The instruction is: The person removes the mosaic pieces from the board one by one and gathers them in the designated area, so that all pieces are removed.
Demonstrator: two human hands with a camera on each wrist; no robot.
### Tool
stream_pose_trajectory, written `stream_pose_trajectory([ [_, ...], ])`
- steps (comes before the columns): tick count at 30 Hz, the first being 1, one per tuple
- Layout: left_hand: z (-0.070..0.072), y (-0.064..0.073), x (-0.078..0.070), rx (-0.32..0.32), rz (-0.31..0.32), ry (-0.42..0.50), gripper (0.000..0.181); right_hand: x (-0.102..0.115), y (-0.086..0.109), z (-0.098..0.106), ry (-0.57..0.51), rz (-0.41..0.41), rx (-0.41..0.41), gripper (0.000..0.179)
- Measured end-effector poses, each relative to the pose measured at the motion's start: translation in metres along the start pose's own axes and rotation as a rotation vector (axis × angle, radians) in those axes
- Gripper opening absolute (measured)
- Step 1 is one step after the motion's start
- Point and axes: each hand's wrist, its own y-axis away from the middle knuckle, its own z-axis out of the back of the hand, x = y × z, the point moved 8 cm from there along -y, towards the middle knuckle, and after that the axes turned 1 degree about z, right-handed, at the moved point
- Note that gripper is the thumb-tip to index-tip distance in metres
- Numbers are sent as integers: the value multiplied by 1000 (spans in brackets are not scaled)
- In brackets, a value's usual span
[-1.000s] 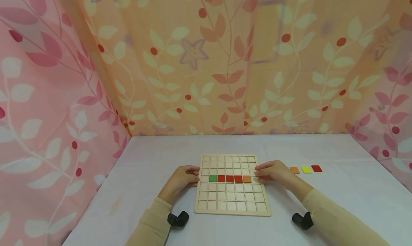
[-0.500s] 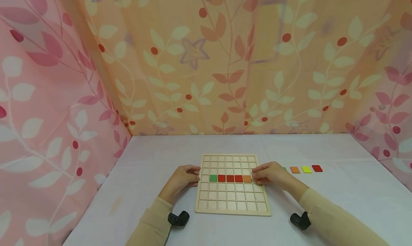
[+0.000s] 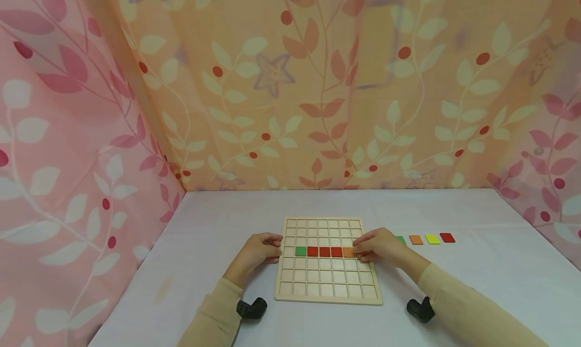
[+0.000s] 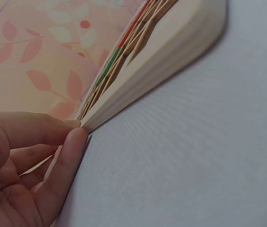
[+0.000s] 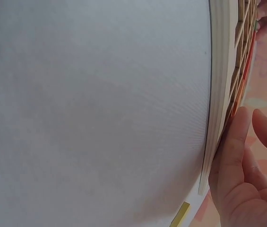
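A pale wooden grid board (image 3: 327, 289) lies flat on the table. One of its middle rows holds a green tile (image 3: 300, 251), three red tiles (image 3: 324, 252) and an orange tile (image 3: 348, 252). At the board's left side, my left hand (image 3: 257, 251) pinches the edge between thumb and finger; the left wrist view shows these fingertips (image 4: 80, 131) meeting at the rim. My right hand (image 3: 381, 245) reaches over the right edge, its fingertips at the orange tile. In the right wrist view, thumb and forefinger stand apart with nothing visible between them.
Right of the board, a green tile (image 3: 401, 240), an orange tile (image 3: 415, 240), a yellow tile (image 3: 432, 239) and a red tile (image 3: 447, 238) lie in a line on the white tablecloth (image 3: 499, 286). Leaf-patterned curtains (image 3: 272, 110) enclose the table at the back and sides.
My right hand has slid left from the board's right edge to the orange tile, uncovering the loose green tile behind it. The left hand stays in place.
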Motion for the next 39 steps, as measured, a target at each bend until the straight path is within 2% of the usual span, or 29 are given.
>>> stream_pose_trajectory([
  [9, 1, 2, -1, -10, 8, -26, 40, 1, 0, -2, 18, -16, -3, 29],
  [20, 0, 1, -1, -2, 5, -10, 41, -1, -2, -2, 41, -16, -3, 27],
  [32, 0, 0, 0, -6, 10, -13, 40, -3, -5, -1, 43, -27, -38, 21],
  [39, 0, 1, 0, -4, 9, -25, 39, -6, -7, 2, 29, -25, -93, 18],
])
